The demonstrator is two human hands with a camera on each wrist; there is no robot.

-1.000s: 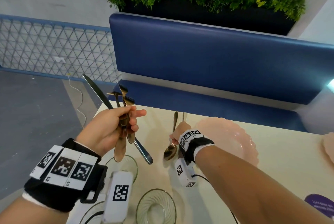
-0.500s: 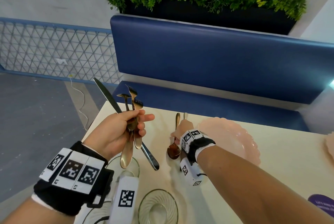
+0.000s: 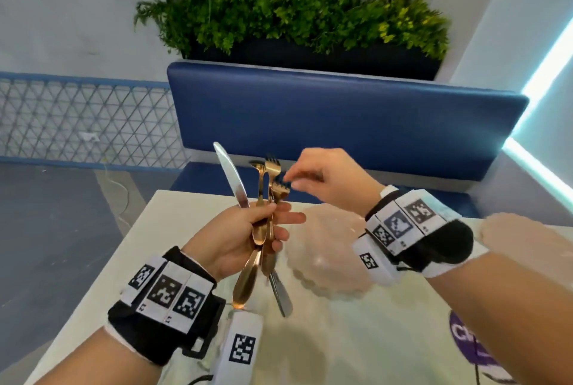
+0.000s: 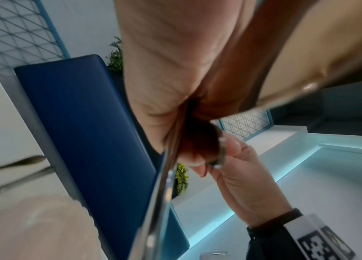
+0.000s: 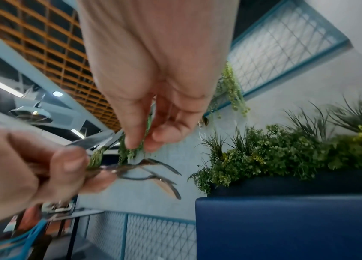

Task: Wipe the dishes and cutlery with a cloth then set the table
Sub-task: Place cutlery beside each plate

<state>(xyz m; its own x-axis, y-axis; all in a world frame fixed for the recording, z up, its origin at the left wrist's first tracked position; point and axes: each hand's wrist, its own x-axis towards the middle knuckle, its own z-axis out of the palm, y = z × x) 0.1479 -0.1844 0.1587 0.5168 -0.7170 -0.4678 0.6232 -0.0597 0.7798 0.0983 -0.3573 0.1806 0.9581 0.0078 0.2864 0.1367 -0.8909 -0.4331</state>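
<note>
Since a second ago the right hand (image 3: pixel 322 176) has left the worktop (image 3: pixel 341 338) and now pinches a fork's (image 3: pixel 280 190) tines above the left hand (image 3: pixel 238 238), which grips the stiff, slippery cutlery (image 3: pixel 263 229) mid-handle, so the fork's neck looks the safer hold.

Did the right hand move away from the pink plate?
Yes. The right hand left the table beside the pink plate and rose toward the forks held in the left hand.
</note>
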